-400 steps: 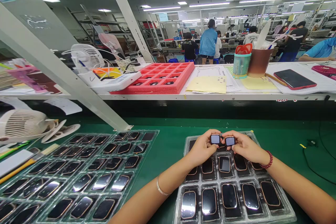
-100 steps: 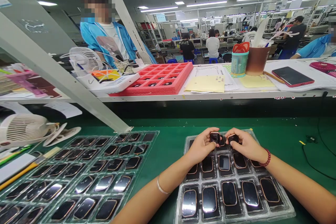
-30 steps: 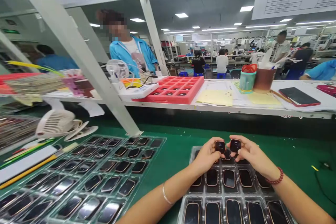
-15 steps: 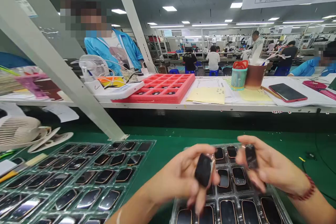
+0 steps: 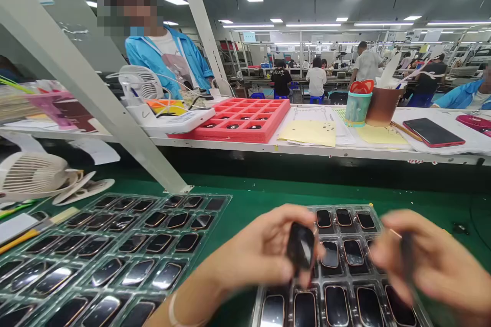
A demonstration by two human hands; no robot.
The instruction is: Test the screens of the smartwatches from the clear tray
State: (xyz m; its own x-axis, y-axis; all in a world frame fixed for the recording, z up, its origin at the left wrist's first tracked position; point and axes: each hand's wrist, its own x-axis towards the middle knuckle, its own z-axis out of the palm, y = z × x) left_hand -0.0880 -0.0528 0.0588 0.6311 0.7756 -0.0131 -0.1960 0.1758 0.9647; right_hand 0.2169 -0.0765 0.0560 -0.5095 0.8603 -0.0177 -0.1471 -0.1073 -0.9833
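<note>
My left hand (image 5: 270, 253) is closed around a smartwatch body (image 5: 301, 246), a black rounded rectangle with a glossy face, held above the clear tray. My right hand (image 5: 433, 260), smeared by motion, grips a second dark watch body (image 5: 406, 255) over the tray's right side. Below both hands lies the clear plastic tray (image 5: 259, 294), its pockets filled with black watch faces with gold-coloured rims, such as one watch face (image 5: 353, 253). Part of the tray is hidden behind my hands.
More clear trays of watch faces (image 5: 134, 273) cover the left of the green bench (image 5: 245, 196). A white fan (image 5: 34, 173) stands far left. The shelf ahead holds a red foam tray (image 5: 245, 120), cups (image 5: 358, 109) and a phone (image 5: 433, 132). A person in blue (image 5: 172, 56) stands beyond.
My right hand has moved right and turned, carrying its watch body away from my left hand. My left hand stays over the tray with its watch body. The view has tilted down slightly.
</note>
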